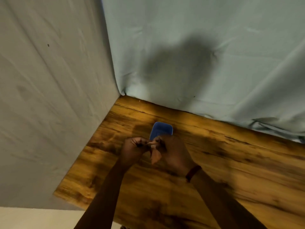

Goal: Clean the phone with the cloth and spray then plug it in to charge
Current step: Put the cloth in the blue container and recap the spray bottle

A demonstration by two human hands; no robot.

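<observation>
Left grip (134,147) and right grip (172,153), each clamped with curled fingers on a small brown cloth (155,155) held between them above the wooden table (231,171). Just beyond the cloth a blue rounded-rectangular object (162,129) lies on the table, partly hidden; blur prevents identification.

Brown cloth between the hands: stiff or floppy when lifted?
Likely floppy: the cloth droops in a crumpled fold below where the left hand and right hand pinch it. Probably light, since fingertips alone hold it. Blur hides its texture.
</observation>
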